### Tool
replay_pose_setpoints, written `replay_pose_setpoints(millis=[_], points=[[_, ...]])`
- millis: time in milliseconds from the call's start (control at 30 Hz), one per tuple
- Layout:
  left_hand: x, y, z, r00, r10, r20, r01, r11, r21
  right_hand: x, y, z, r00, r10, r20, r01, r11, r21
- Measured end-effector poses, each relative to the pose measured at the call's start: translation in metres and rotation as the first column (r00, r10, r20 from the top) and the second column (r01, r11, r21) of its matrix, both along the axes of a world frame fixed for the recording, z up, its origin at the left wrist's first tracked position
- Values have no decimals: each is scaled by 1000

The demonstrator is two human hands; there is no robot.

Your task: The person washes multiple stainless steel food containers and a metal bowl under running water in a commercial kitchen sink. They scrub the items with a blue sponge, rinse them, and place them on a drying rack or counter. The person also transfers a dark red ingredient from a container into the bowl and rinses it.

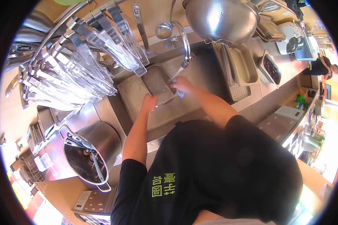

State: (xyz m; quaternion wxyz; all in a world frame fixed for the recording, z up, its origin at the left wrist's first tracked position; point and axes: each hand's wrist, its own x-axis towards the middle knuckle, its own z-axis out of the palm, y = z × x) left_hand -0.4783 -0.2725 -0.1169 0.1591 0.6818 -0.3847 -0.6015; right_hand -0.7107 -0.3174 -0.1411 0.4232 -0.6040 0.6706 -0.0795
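Observation:
My left hand (pixel 150 103) grips the near left corner of a rectangular stainless steel pan (pixel 157 83), which I hold tilted over a wide metal sink (pixel 129 95). At the pan's right rim, my right hand (pixel 182 85) is closed on a bluish-white cloth or sponge (pixel 180 93); which of the two it is I cannot tell. Just above that hand, water runs from the curved chrome faucet (pixel 187 56). The inside of the pan looks wet.
Clear plastic-like utensils (pixel 73 76) hang from a rail at the left. A large steel pot (pixel 107 140) holding utensils stands left of the sink. A perforated colander (pixel 221 21) hangs overhead, with metal pans (pixel 243 66) on the right counter. Another person (pixel 322 66) stands at far right.

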Motion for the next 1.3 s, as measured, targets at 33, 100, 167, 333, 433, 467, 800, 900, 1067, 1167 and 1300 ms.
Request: replay_pose_setpoints(millis=[33, 100, 167, 333, 433, 467, 800, 900, 1067, 1167, 1300], points=[[2, 3, -14, 996, 87, 13, -87, 995, -47, 5, 4, 4, 996, -73, 41, 73, 997, -2], [1, 9, -26, 943, 332, -6, -331, 939, -88, 14, 10, 8, 965, -234, 117, 235, 972, 9], [-19, 22, -12, 782, 620, -62, -623, 779, -67, 26, 13, 21, 938, -339, 71, 331, 938, 100], [-61, 50, 12, 433, 860, -271, -675, 508, 535, 51, 41, 31, 941, -338, 18, 336, 939, 76], [-55, 48, -13, 437, 862, -257, -604, 493, 626, 59, 58, 39, 944, -329, -15, 329, 940, 93], [-53, 50, -18, 490, 839, -236, -612, 524, 592, 60, 62, 41, 942, -333, -30, 335, 936, 109], [-67, 69, 20, 546, 791, -275, -588, 596, 546, -2, -14, 29, 804, -592, -52, 591, 806, -46], [-76, 48, 31, 511, 820, -260, -662, 568, 489, 28, 14, 54, 836, -545, -59, 548, 836, 33], [-72, 31, 47, 602, 764, -234, -671, 642, 371, 56, 60, 60, 793, -609, -20, 606, 785, 127], [-59, 43, 57, 664, 718, -209, -661, 694, 285, 34, 18, 34, 717, -695, 58, 696, 718, 15], [-28, 47, 63, 717, 634, -291, -531, 766, 362, -20, -33, 22, 820, -548, 166, 526, 835, 160]])
